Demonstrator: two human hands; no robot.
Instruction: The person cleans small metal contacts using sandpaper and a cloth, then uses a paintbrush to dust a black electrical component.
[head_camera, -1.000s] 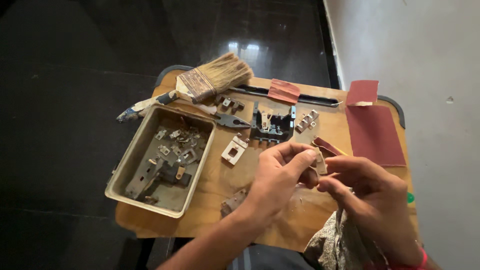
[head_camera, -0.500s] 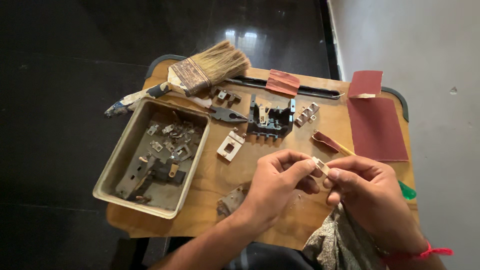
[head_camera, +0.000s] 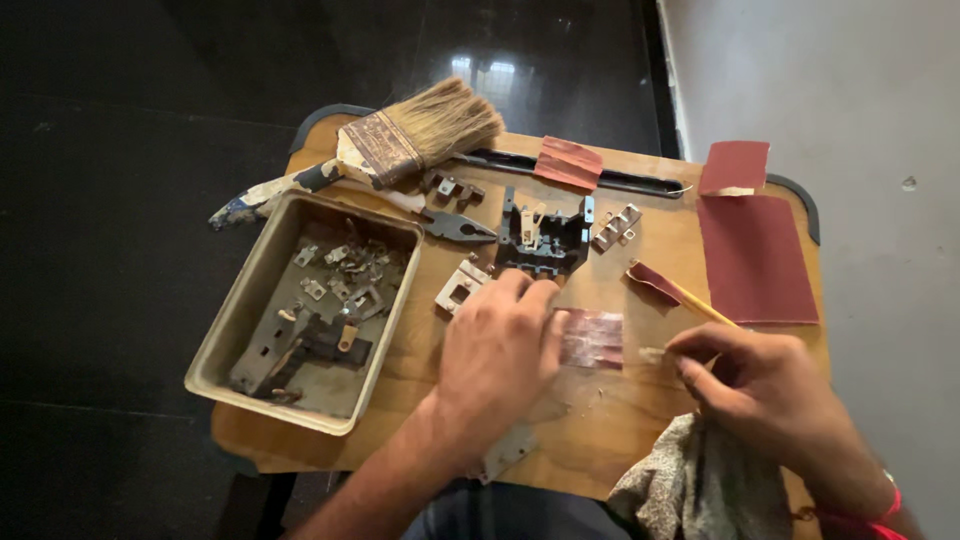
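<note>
My left hand (head_camera: 500, 350) lies palm down on the wooden table (head_camera: 620, 420), its fingertips holding down the left edge of a small worn piece of reddish sandpaper (head_camera: 595, 338). Just right of that piece, my right hand (head_camera: 770, 390) pinches a small pale metal part (head_camera: 652, 354) between thumb and fingers, touching or nearly touching the table. A patterned cloth (head_camera: 700, 490) sits below my right hand.
A metal tray (head_camera: 235, 320) with several small metal parts stands at the left. Behind the hands lie a paint brush (head_camera: 420, 135), pliers (head_camera: 455, 225), a black switch body (head_camera: 543, 240), a small white part (head_camera: 460, 288), red sandpaper sheets (head_camera: 755, 255) and a sandpaper-tipped stick (head_camera: 680, 290).
My hands were together, working the small part between them. They have now separated: the left has dropped onto the sandpaper on the table, the right has moved right with the part.
</note>
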